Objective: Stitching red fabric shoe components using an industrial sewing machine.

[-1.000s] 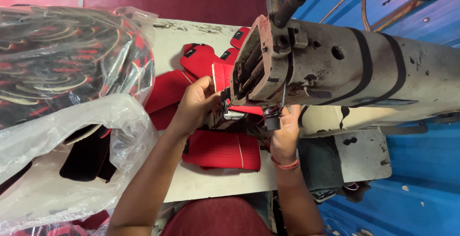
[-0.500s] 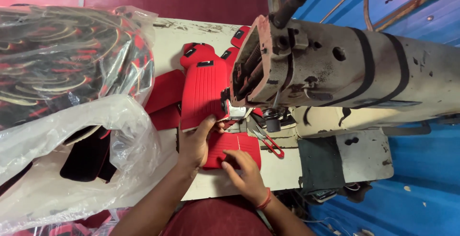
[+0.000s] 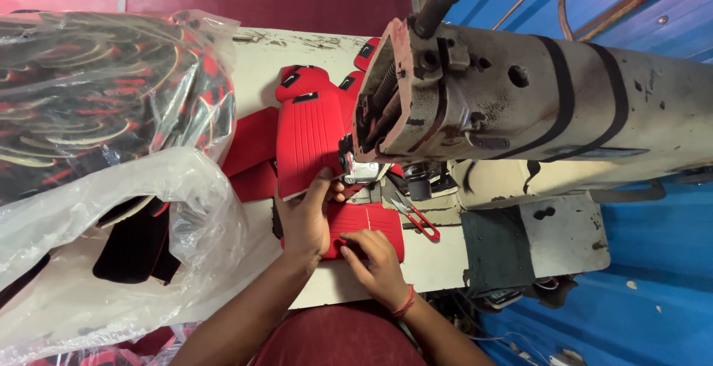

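Single head cam, looking steeply down from above the seated person, close in. Sewing machine (image 3: pixel 520 106) fills upper right, tabletop (image 3: pixel 438 262) centre, plastic bags (image 3: pixel 111 188) left. No second view.

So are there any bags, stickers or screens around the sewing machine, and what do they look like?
Upper bag: clear crinkly plastic at far left, stuffed with black, red and cream pieces.
Lower bag: clear, cloudy plastic at lower left, black pieces showing inside.
Black tabs: small dark rectangles on the red pieces behind the left hand.
No signs or screens in view.
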